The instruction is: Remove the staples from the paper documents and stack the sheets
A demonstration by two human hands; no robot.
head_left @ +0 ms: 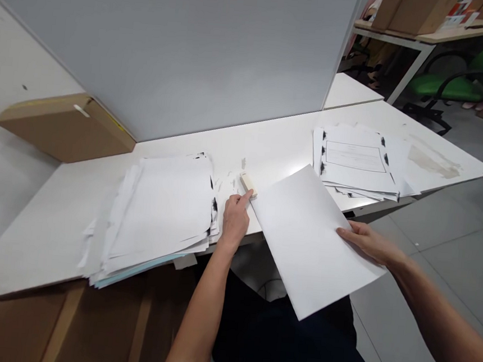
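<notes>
A small cream-coloured block (248, 185), shaped like a stapler, lies on the table between the paper stacks. I cannot make out exactly what it is. My left hand (236, 220) has its index finger on the near end of the block, with the other fingers curled. My right hand (369, 242) pinches the right edge of a blank white sheet of paper (304, 237), thumb on top and fingers underneath. The sheet's left corner meets the block beside my left fingertip. Its near part hangs past the table edge over my lap.
A thick paper stack (163, 202) with black smudges on its right edge lies left. Another stack (356, 157), top sheet printed with a frame, lies right. A grey panel (193, 53) stands behind; a cardboard box (68, 126) leans at left. A green chair (448, 86) stands far right.
</notes>
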